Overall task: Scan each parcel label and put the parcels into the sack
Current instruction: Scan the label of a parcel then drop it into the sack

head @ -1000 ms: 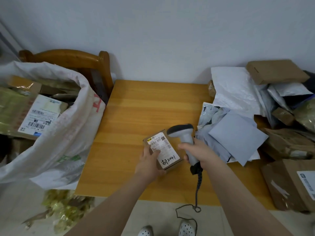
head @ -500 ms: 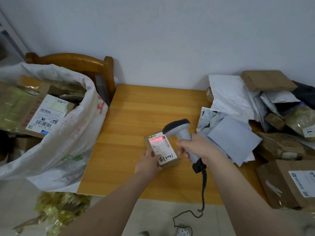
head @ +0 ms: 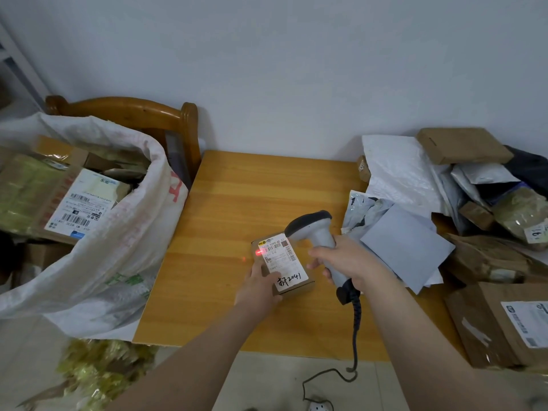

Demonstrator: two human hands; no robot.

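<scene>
While the small cardboard parcel [head: 292, 284] lay flat on the wooden table [head: 252, 197], toward the table's 6 o'clock edge, its white label [head: 284, 259] faced up. A red scan dot [head: 259, 253] sat at the label's 9 o'clock edge, half off the barcode. The left hand [head: 261, 289] gripped the parcel's near corner, thumb on the label. The right hand [head: 347, 262] was wrapped round the handle of the grey scanner [head: 314, 232], whose head pointed at the label from 3 o'clock. Its cable [head: 355, 336] trailed off toward 6 o'clock.

By my reading, this parcel was mid-scan and not yet sacked. At 9 o'clock the white woven sack [head: 118, 247] stood open against a wooden chair [head: 133, 108], well filled. One big labelled box [head: 74, 203] lay on top of other packages too jumbled to count. At 3 o'clock a heap of unsorted parcels [head: 474, 203] waited, at least eight, overlapping too much for an exact count. So much of the work was left.

Counted: one scanner, one sack, one parcel in hand.
</scene>
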